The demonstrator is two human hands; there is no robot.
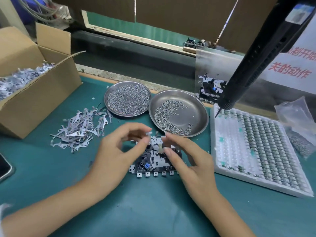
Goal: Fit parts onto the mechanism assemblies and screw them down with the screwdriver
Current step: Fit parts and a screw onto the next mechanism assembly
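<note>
Hands over the bench, head view only. The left hand (118,151) pinches a small pale part (148,133) between thumb and fingertip, other fingers loosely curled, held just above the top edge of the mechanism assembly (154,159). That assembly lies flat on the green mat (153,202), a metal plate with black bits, a small blue piece and a row of square tabs along its near edge. The right hand (191,161) sits over the assembly's right half with fingers curled down onto it; whether they actually grip anything, I cannot tell (too blurry there).

The electric screwdriver (259,57) hangs in from the upper right, nobody holding it, with its tip over the far left corner of the white tray (222,171), which is packed with rows of small parts.

Behind the hands sit 2 steel dishes touching each other: the left dish (127,98) is full of screws, the right dish (201,113) has a crescent of screws along its near left side. A loose pile of flat metal levers (80,129) lies left of the hands, next to an open cardboard box (34,103) of more metal parts. A second assembly (210,89) stands beyond the tray behind a clear panel. A phone edge (4,166) peeks in at far left.
</note>
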